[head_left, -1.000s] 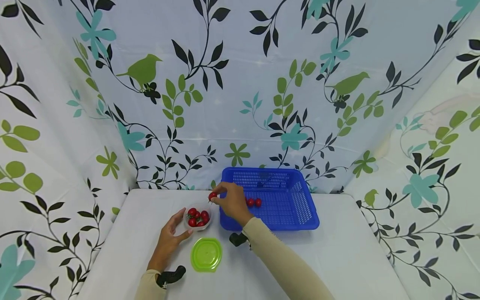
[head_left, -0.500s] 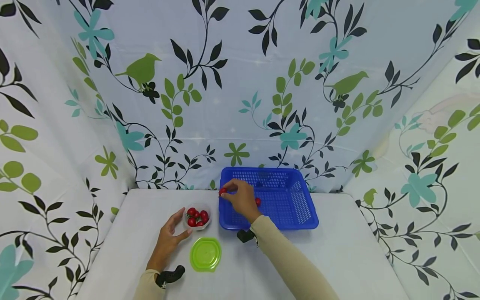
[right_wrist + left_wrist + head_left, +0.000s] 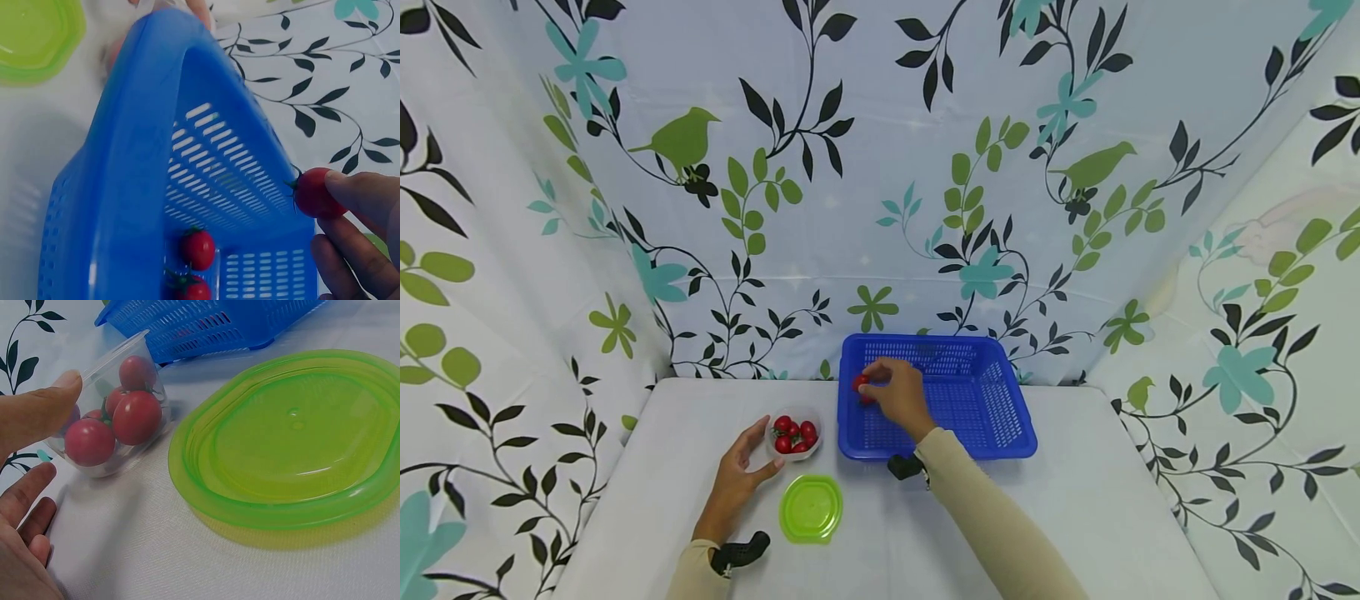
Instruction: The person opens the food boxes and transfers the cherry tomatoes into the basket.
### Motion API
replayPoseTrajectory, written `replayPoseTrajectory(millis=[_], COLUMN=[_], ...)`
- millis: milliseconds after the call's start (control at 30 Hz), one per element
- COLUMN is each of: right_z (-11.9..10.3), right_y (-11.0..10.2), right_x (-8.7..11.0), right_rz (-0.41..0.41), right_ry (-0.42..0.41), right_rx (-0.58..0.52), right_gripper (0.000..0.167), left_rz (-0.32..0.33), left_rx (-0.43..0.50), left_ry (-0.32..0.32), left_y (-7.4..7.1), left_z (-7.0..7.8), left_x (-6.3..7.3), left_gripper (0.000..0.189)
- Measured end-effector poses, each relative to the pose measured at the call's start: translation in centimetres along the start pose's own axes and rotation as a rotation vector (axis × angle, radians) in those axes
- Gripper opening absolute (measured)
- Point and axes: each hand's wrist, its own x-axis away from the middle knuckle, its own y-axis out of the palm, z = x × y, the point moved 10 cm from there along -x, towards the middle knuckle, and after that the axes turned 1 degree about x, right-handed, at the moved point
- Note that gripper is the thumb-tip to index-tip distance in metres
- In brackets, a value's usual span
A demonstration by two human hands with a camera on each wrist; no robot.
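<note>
Over the basket's left part, the view is partly blocked: right hand (image 3: 902, 398) covers some of the floor of the blue basket (image 3: 988, 417), and just a bit of red shows below the held tomato (image 3: 315, 192). Right wrist view does better: two loose tomatoes (image 3: 197, 249) in the basket, green stems on, the lower one cut by the bottom edge. Same view, clear container (image 3: 103, 378) and left hand (image 3: 734, 483) are mostly behind the basket rim and blurred (can't read anything useful there). Left wrist view crops the basket at the top; only faint red through its slots. Tomatoes in the container (image 3: 137, 417) overlap, so no firm count.

Right hand: pinching one tomato between thumb and fingers, stem pointing away from the grip, remaining fingers bent below it. Back of hand up, forearm in from lower right across the basket's near rim. Exact height over the basket floor is hard to judge.

Left hand: relaxed C around the container's near-left side, not clenched. Thumb lies across the rim in the left wrist view, other fingers spread lower; how firmly it presses, can't tell.

Container stands on the white table (image 3: 1075, 500), left of the basket, apart from it. Green lid (image 3: 812, 509) lies flat on the near side, close to the container.
</note>
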Motion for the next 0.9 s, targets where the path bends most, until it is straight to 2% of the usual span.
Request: replayPoseTrajectory(millis=[533, 900], right_z=[1.8, 3.2], right_y=[-0.2, 0.5], right_x=[-0.4, -1.2], right_rz=[-0.032, -0.109], right_ry=[0.019, 0.064], right_rx=[0.044, 0.063], right_gripper=[0.016, 0.017], left_rz=[-0.002, 0.004], left_rx=[0.008, 0.015], left_ry=[-0.01, -0.008], left_y=[0.0, -0.1], left_z=[-0.2, -0.4], left_x=[0.0, -0.2], left_gripper=[0.087, 0.086])
